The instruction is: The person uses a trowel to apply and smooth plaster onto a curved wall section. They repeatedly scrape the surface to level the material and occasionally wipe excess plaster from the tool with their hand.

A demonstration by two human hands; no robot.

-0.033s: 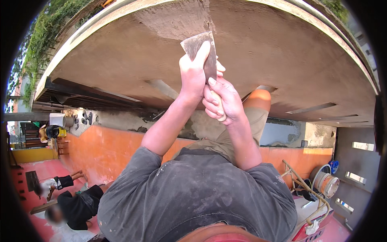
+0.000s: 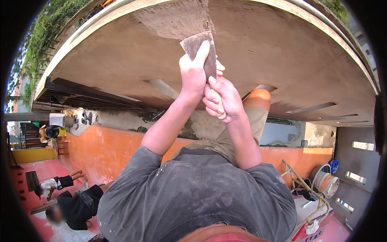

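Both my hands are on one putty knife, its flat grey blade flaring toward the upper end. My left hand clasps the blade, the thumb lying flat along its face and other fingertips showing past its right edge. Around the pale handle is my right hand, closed, with the handle's butt sticking out below. Behind the blade spreads a brown plastered wall. A lighter, rougher patch of it lies just above the blade's edge; whether the two touch I cannot tell.
Narrow slots cut through the wall's lower part. An orange surface runs behind me. Two people are low on the pink floor at left. A bent wooden frame and an orange-and-white bucket stand at right.
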